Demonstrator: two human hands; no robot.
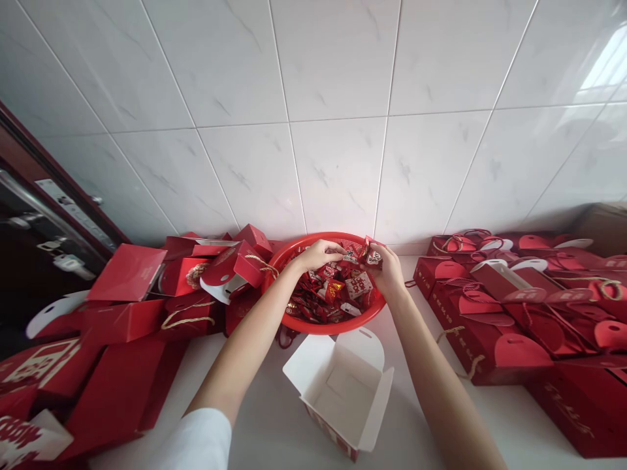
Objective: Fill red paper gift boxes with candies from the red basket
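Observation:
A red plastic basket holds a heap of small wrapped candies, mostly red, with some white and gold ones. My right hand is closed on red wrapped candies over the basket's right side. From the left, my left hand reaches over the basket with its fingers pinched together at a small wrapped candy with white lettering. Nearer to me, between my forearms, stands an open gift box. Its flaps are spread and its white inside is bare.
Red gift boxes lie piled loosely on the left. Rows of red boxes with rope handles stand on the right. A tiled wall rises right behind the basket. At the far left is a dark door with a lock and keys.

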